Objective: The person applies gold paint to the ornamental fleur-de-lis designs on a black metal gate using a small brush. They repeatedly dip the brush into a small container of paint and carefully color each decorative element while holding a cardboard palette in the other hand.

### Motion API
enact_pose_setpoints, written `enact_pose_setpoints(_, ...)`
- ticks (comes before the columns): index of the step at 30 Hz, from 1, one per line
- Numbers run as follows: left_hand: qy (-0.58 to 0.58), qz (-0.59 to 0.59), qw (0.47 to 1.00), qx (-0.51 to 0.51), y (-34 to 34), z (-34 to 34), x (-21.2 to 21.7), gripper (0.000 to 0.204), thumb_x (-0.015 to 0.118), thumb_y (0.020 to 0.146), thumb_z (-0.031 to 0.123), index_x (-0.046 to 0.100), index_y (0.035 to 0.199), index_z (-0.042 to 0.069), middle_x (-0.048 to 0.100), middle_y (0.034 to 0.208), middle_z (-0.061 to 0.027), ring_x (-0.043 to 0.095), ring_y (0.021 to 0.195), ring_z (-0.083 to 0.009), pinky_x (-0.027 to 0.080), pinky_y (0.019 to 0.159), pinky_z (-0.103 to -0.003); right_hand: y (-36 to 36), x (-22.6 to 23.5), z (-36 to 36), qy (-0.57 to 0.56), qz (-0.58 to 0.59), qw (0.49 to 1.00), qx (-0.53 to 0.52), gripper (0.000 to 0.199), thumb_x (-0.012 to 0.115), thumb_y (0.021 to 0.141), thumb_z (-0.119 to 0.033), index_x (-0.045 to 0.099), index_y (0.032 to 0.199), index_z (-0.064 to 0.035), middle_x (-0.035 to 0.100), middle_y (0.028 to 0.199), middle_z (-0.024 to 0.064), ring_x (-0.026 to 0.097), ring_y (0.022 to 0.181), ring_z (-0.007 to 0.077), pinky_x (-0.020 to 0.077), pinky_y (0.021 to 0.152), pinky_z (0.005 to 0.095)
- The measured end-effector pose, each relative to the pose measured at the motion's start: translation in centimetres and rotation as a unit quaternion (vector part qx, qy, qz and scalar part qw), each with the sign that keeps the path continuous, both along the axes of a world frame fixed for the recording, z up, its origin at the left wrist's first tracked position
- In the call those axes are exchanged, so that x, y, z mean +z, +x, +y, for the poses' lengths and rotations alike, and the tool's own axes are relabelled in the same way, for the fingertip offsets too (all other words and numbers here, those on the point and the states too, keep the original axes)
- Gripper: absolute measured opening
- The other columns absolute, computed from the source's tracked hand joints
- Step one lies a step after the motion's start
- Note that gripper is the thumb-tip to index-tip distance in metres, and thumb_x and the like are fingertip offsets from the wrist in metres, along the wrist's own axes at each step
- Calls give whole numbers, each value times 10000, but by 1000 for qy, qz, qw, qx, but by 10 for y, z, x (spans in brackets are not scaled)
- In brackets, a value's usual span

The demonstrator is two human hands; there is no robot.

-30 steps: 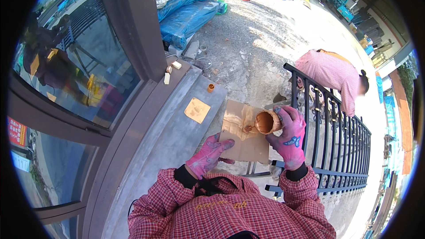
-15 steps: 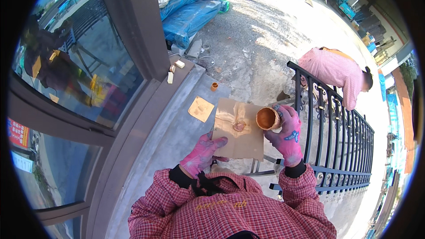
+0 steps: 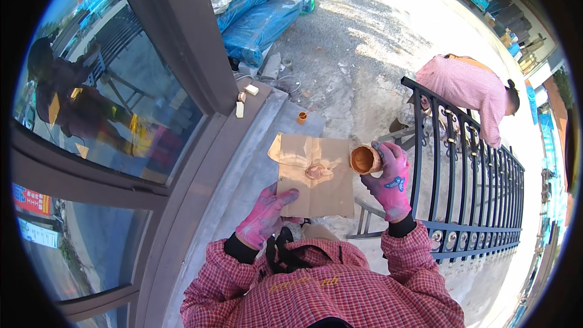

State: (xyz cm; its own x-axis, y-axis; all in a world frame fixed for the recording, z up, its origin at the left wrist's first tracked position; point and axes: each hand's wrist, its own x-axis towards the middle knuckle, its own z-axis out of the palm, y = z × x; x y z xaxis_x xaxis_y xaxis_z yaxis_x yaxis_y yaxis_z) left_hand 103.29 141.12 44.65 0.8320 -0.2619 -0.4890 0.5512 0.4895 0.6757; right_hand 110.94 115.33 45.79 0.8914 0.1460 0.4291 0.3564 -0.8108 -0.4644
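My left hand [image 3: 265,214], in a pink stained glove, grips the lower left edge of a piece of brown cardboard [image 3: 328,199], thumb on top. A wet copper-coloured smear of paint [image 3: 317,172] lies on the middle of the board, with shinier patches around it. In my right hand [image 3: 392,182], also in a pink glove, is a small cup [image 3: 365,160], tilted so that its copper-coated inside shows. The cup is just right of the cardboard, slightly apart from it. What remains in its bottom is hard to make out.
Black metal railing [image 3: 470,164] stands at right, with a bent-over person [image 3: 464,88] in a checked shirt behind it. A brown-framed glass door [image 3: 139,85] fills the left. On the step are a small copper-coloured cup [image 3: 302,118] and pale blocks [image 3: 240,109]. Blue-wrapped stacks [image 3: 261,27] lie beyond.
The cardboard has shifted left, opening a small gap from the cup and covering most of the tan square on the step. The walking person at the top has moved left, mostly out of view.
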Motion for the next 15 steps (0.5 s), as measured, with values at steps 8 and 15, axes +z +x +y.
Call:
enact_pose_setpoints(8, 60, 25, 988, 139, 8, 50, -19, 410, 629, 846, 209, 492, 1180, 16, 601, 1021, -106, 629, 789, -207, 531, 561, -317, 71, -95, 14, 154, 85, 984, -15, 600, 779, 548, -118, 579, 1110, -51, 597, 1088, 120, 567, 1017, 284, 458, 877, 363)
enact_pose_setpoints(15, 116, 53, 954, 270, 21, 83, -75, 438, 617, 845, 214, 468, 1203, 9, 616, 976, -131, 639, 696, -216, 535, 483, -308, 149, -268, 38, 289, 211, 933, -25, 597, 794, 565, -56, 563, 1115, -36, 600, 1076, 116, 583, 1005, 253, 459, 892, 345)
